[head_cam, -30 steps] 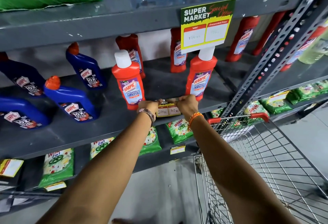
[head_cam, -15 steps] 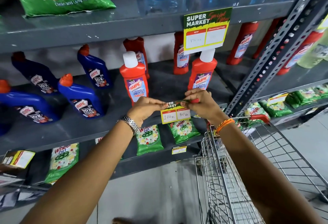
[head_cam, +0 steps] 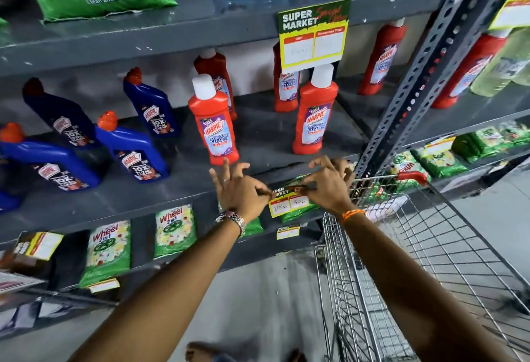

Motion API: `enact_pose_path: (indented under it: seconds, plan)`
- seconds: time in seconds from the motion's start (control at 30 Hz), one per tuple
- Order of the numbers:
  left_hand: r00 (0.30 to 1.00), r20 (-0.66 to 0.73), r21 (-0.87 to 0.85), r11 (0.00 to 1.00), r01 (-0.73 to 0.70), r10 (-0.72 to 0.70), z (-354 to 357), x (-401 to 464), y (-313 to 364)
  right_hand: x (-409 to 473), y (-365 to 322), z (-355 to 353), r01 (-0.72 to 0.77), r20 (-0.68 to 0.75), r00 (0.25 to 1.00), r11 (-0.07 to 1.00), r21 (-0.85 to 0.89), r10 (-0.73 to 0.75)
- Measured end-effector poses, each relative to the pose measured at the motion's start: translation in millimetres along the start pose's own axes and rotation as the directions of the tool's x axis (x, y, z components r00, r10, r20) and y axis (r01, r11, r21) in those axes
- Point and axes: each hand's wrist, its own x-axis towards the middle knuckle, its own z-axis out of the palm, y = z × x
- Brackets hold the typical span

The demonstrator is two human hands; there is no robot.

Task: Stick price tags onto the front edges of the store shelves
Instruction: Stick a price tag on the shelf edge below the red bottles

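Price tag (head_cam: pixel 291 200): a yellow-bordered card with two white handwritten boxes under a green header, printed face toward the viewer, long axis horizontal. Left hand (head_cam: pixel 239 189) and right hand (head_cam: pixel 327 186) each pinch an upper corner, remaining fingers spread, against the middle shelf's front edge (head_cam: pixel 143 206).

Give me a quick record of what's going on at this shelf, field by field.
place: grey metal store shelf
left hand: pinching the price tag's left end
right hand: pinching its right end
price tag: yellow and green, held at the shelf's front edge
above the tag: red Harpic bathroom cleaner bottles
to the right: wire shopping cart
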Motion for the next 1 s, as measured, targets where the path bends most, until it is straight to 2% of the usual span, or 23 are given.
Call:
enact_pose_path:
  seconds: [0.1,0.17,0.27,0.4,0.57,0.7,1.0]
  plan:
    - [0.998,-0.063,0.077,0.997,0.001,0.004,16.6,7.3,-4.5,18.5,15.7,37.4,-0.142,-0.022,0.990,0.989,-0.034,0.141]
    - [0.995,-0.096,0.058,0.998,0.034,-0.029,22.7,14.4,-7.7,32.6,19.0,56.2,-0.207,-0.017,0.978,0.977,-0.050,0.206]
    - [0.993,-0.092,0.014,0.997,0.073,-0.071,26.5,19.1,-8.5,36.1,4.4,54.9,-0.256,-0.042,0.966,0.965,-0.059,0.254]
    - [0.989,-0.127,0.021,0.997,0.080,-0.077,29.6,21.5,-6.3,38.8,-2.6,50.9,-0.326,-0.074,0.942,0.945,0.035,0.327]
    - [0.979,-0.186,0.008,0.996,0.092,-0.089,29.8,27.3,-1.5,48.6,1.9,50.1,-0.320,-0.126,0.936,0.944,0.082,0.329]
    - [0.979,-0.181,0.013,0.995,0.100,-0.096,29.3,31.6,0.7,49.0,0.8,47.3,-0.311,-0.162,0.933,0.946,0.093,0.322]
    - [0.974,-0.176,0.026,0.989,0.146,-0.139,22.0,39.9,-1.1,51.2,-11.5,42.8,-0.305,-0.148,0.937,0.947,0.097,0.317]
